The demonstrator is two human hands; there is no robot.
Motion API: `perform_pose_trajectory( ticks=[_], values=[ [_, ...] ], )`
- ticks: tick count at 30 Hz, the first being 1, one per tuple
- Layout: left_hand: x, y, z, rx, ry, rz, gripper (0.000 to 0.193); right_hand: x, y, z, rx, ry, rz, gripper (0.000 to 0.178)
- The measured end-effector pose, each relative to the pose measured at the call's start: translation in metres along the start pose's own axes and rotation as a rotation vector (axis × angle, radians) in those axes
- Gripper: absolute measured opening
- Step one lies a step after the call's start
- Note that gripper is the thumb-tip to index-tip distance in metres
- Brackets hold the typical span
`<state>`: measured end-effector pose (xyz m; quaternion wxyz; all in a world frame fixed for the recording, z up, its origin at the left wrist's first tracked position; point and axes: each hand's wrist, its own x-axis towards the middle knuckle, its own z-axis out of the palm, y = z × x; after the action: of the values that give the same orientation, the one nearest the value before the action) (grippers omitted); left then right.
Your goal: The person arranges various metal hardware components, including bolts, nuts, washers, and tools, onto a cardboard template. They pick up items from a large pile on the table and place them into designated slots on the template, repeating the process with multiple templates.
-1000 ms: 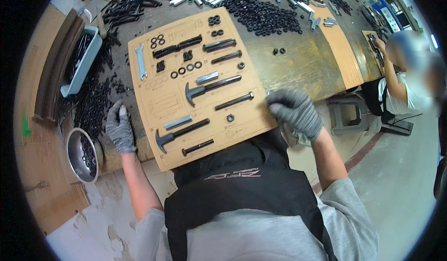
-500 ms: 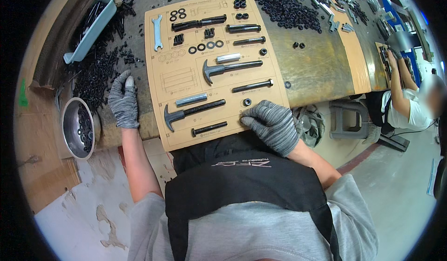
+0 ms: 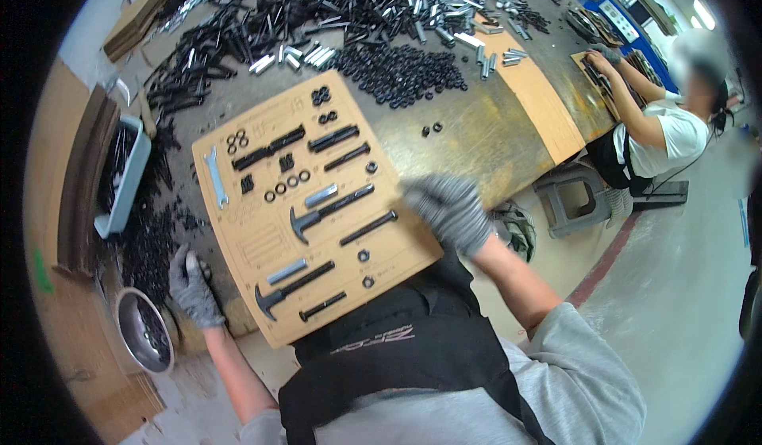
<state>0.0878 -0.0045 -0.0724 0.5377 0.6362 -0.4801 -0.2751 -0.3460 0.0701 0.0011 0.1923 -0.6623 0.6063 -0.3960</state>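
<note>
A tan cardboard sheet [image 3: 262, 302] with printed outlines lies tilted at the table's front edge. It bears a light-blue open-end wrench [image 3: 215, 177], two dark T-shaped pieces with long rods [image 3: 332, 211], silver tubes [image 3: 286, 272], black bolts [image 3: 323, 307], washers [image 3: 280, 188] and nuts [image 3: 368, 281]. My right hand [image 3: 452, 211], in a grey striped glove, is over the sheet's right edge; motion smears its fingers. My left hand [image 3: 194, 290], gloved alike, rests left of the sheet by a heap of small black screws [image 3: 147, 258], fingers loosely bent and apart.
A metal bowl [image 3: 125, 330] of black rings stands front left, below a blue bin [image 3: 125, 195]. Behind the sheet spread heaps of black nuts [image 3: 401, 76], silver tubes and dark rods. Another person [image 3: 663, 119] works at the right beside a grey stool [image 3: 573, 205].
The view has turned, so the sheet appears shifted left and tilted. My right hand has moved away from the sheet's lower right part; a second nut now shows there. My left hand stays beside the screws.
</note>
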Motion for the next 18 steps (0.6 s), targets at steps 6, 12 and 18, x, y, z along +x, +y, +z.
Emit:
perform_pose_trajectory(
  ticks=[6,12,18],
  values=[
    [0.002,0.117,0.085,-0.026,-0.268,0.202,0.023,0.063,0.116,-0.051,-0.44,0.095,0.08,0.026],
    [-0.036,0.206,0.231,0.277,-0.929,0.569,0.029,0.07,0.134,-0.053,-0.558,-0.054,-0.037,0.023],
    [-0.054,0.191,0.347,0.72,-1.111,0.67,0.034,0.085,0.132,-0.054,-0.525,-0.07,0.091,0.025]
  ],
)
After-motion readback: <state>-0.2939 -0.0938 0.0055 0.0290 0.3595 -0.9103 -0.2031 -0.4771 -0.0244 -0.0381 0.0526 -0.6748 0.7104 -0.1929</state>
